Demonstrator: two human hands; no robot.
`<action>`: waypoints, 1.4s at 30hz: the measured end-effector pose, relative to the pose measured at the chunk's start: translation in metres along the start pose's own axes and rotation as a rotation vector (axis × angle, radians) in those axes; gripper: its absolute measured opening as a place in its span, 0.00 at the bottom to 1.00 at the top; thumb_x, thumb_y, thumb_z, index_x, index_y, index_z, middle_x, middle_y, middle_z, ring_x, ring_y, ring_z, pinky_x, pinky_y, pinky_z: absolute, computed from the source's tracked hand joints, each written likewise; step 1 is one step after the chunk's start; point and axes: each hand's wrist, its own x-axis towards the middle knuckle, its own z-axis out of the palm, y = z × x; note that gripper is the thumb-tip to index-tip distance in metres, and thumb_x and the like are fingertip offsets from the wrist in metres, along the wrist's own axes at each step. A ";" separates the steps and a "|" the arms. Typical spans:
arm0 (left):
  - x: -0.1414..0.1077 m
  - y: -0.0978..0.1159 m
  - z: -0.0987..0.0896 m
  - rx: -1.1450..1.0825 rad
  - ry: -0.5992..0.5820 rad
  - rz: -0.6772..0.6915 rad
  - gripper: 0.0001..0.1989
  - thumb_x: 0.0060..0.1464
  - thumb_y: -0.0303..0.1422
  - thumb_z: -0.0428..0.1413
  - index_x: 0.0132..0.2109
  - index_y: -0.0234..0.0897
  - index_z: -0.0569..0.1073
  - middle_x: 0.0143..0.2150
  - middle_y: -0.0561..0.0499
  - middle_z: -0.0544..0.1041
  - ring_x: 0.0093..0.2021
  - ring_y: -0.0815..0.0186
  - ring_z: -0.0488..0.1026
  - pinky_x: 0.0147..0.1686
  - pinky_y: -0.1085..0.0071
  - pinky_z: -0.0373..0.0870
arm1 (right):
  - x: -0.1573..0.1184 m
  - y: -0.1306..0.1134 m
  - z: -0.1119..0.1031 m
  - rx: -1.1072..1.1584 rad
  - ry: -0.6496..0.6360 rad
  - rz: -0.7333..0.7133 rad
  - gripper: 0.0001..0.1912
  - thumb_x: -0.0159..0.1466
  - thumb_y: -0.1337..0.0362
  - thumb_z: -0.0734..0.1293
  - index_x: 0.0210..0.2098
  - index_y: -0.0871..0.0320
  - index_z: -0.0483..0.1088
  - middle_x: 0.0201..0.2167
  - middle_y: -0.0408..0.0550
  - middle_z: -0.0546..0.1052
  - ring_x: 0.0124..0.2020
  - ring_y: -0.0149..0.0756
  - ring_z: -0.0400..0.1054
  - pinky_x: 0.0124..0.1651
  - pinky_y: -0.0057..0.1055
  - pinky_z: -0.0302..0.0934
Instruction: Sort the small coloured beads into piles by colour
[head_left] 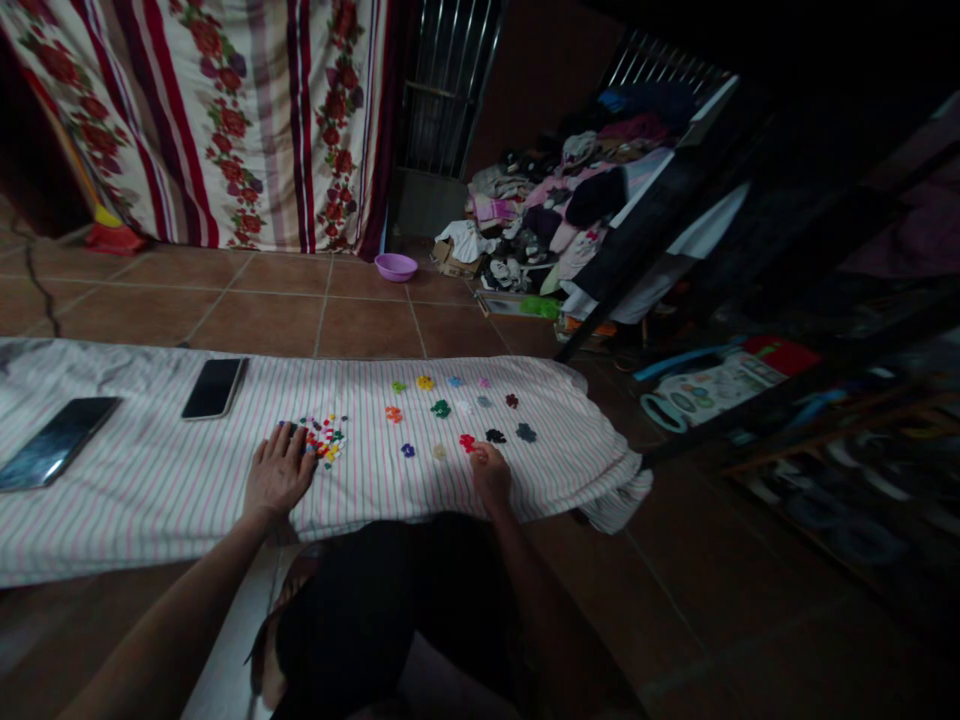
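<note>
My left hand point(281, 468) lies flat on the striped cloth, fingers stretched out. Its fingertips touch the edge of a mixed heap of small coloured pieces point(327, 440), too small to name more exactly. At a little pile of red pieces point(467, 442) are the bent fingertips of my right hand point(490, 470); whether a piece is between them is hidden. Around it lie small piles sorted by colour: black point(496, 436), dark grey point(526, 432), dark green point(440, 408), orange point(394, 414), yellow point(425, 382), purple-blue point(407, 451), beige point(439, 452) and several others.
The striped cloth point(360, 490) covers a long low surface. Two phones, a smaller one point(214, 388) and a larger one point(56, 443), lie on its left part. Beyond, on the tiled floor, stand a purple basin point(396, 266) and a large heap of clothes point(555, 200).
</note>
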 end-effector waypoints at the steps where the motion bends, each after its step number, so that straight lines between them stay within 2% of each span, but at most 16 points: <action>1: 0.000 0.000 -0.001 -0.004 -0.001 0.002 0.29 0.61 0.43 0.40 0.61 0.28 0.65 0.65 0.32 0.62 0.68 0.49 0.54 0.62 0.50 0.55 | 0.000 -0.001 0.000 -0.001 0.004 0.009 0.19 0.58 0.63 0.54 0.39 0.58 0.73 0.37 0.50 0.78 0.37 0.38 0.69 0.41 0.30 0.60; 6: 0.000 -0.002 0.000 -0.027 0.007 0.012 0.28 0.61 0.42 0.40 0.60 0.30 0.66 0.64 0.34 0.64 0.67 0.50 0.56 0.62 0.49 0.55 | 0.000 -0.002 -0.002 0.021 0.014 0.073 0.14 0.56 0.63 0.57 0.36 0.57 0.72 0.32 0.48 0.77 0.33 0.37 0.68 0.37 0.29 0.58; 14: 0.001 -0.002 0.004 -0.048 0.049 -0.024 0.26 0.61 0.42 0.41 0.60 0.34 0.67 0.64 0.37 0.65 0.67 0.52 0.57 0.62 0.50 0.56 | 0.000 0.001 0.002 0.034 0.058 0.021 0.14 0.55 0.60 0.56 0.33 0.57 0.71 0.31 0.49 0.76 0.32 0.39 0.67 0.35 0.31 0.58; 19: 0.003 -0.001 0.002 -0.015 0.009 -0.029 0.26 0.62 0.40 0.40 0.60 0.35 0.68 0.65 0.40 0.65 0.67 0.52 0.56 0.63 0.52 0.55 | -0.001 0.004 0.001 0.058 0.038 0.013 0.19 0.56 0.59 0.55 0.36 0.59 0.73 0.36 0.54 0.78 0.36 0.41 0.69 0.40 0.34 0.60; 23: 0.003 0.000 0.002 -0.007 -0.007 -0.033 0.26 0.62 0.39 0.40 0.61 0.35 0.67 0.65 0.40 0.64 0.68 0.52 0.56 0.63 0.52 0.55 | -0.005 -0.003 -0.003 0.163 0.105 0.057 0.22 0.58 0.55 0.55 0.41 0.60 0.73 0.38 0.55 0.78 0.38 0.42 0.70 0.42 0.36 0.62; 25: 0.003 0.000 0.002 -0.006 -0.002 -0.044 0.26 0.62 0.38 0.40 0.61 0.33 0.67 0.65 0.39 0.64 0.68 0.52 0.55 0.63 0.52 0.54 | -0.005 -0.014 -0.003 0.214 0.130 0.037 0.22 0.59 0.54 0.55 0.40 0.60 0.72 0.38 0.55 0.78 0.37 0.42 0.70 0.42 0.36 0.63; 28: 0.003 0.000 0.003 -0.019 0.011 -0.039 0.26 0.63 0.38 0.39 0.60 0.32 0.67 0.65 0.38 0.64 0.69 0.52 0.54 0.64 0.52 0.53 | -0.005 -0.040 0.005 0.269 0.100 -0.069 0.19 0.59 0.55 0.57 0.38 0.60 0.72 0.38 0.55 0.77 0.39 0.42 0.70 0.44 0.37 0.63; 31: 0.003 0.000 0.004 -0.026 0.020 -0.048 0.26 0.62 0.38 0.39 0.60 0.31 0.67 0.65 0.37 0.64 0.69 0.52 0.54 0.64 0.51 0.53 | -0.008 -0.072 0.024 0.308 0.001 -0.228 0.16 0.60 0.57 0.58 0.37 0.58 0.73 0.36 0.52 0.77 0.40 0.41 0.70 0.46 0.37 0.64; 35: 0.003 0.000 0.004 -0.039 0.018 -0.065 0.26 0.62 0.38 0.40 0.60 0.32 0.67 0.65 0.37 0.64 0.69 0.50 0.53 0.65 0.49 0.51 | -0.020 -0.118 0.060 0.339 -0.198 -0.415 0.12 0.62 0.61 0.60 0.36 0.56 0.74 0.34 0.49 0.75 0.36 0.37 0.70 0.43 0.32 0.65; 38: 0.003 -0.001 0.006 -0.069 0.014 -0.057 0.25 0.62 0.38 0.41 0.60 0.32 0.68 0.65 0.37 0.64 0.69 0.50 0.52 0.64 0.48 0.51 | -0.029 -0.152 0.084 0.267 -0.301 -0.471 0.09 0.63 0.63 0.62 0.35 0.54 0.75 0.33 0.46 0.75 0.34 0.34 0.69 0.41 0.30 0.64; 42: 0.003 -0.003 0.009 -0.090 0.029 -0.019 0.24 0.62 0.38 0.40 0.60 0.33 0.67 0.65 0.38 0.65 0.69 0.50 0.53 0.63 0.47 0.53 | -0.034 -0.188 0.103 0.128 -0.390 -0.511 0.09 0.64 0.65 0.63 0.37 0.53 0.76 0.37 0.47 0.75 0.39 0.35 0.69 0.45 0.29 0.62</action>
